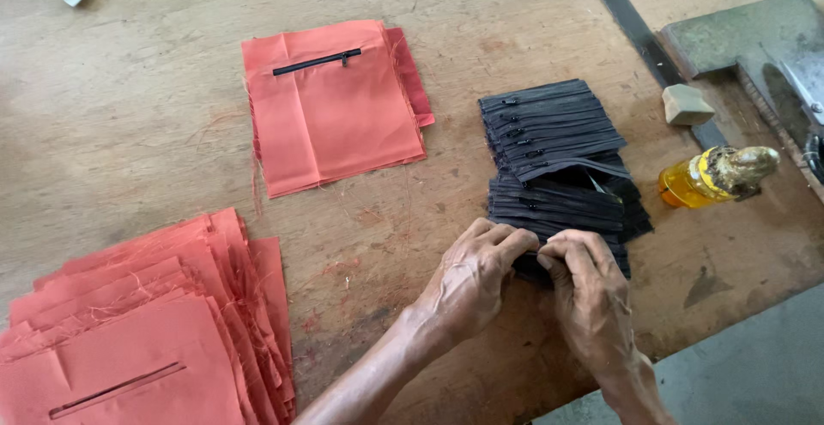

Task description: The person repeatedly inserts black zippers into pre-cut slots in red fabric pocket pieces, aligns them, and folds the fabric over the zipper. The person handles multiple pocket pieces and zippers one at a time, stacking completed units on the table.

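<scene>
While red fabric pieces (330,107) lie apart, both hands (532,283) pinch black zippers (558,163).

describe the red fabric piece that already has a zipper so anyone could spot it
On the wooden table, look at the far middle, left of the black zipper stack. The red fabric square there tops a small pile and alone carries a black zipper; the near-left red pieces show only an open slit.

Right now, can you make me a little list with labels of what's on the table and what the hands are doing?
surface: wooden table
left hand: pinching the near end of the black zippers
right hand: pinching the same end, beside the left hand
black zippers: stacked in a pile
top red piece: zipper sewn in, lying on a small stack
red slit pieces: fanned pile, near left corner
yellow bottle: lying on its side
</scene>
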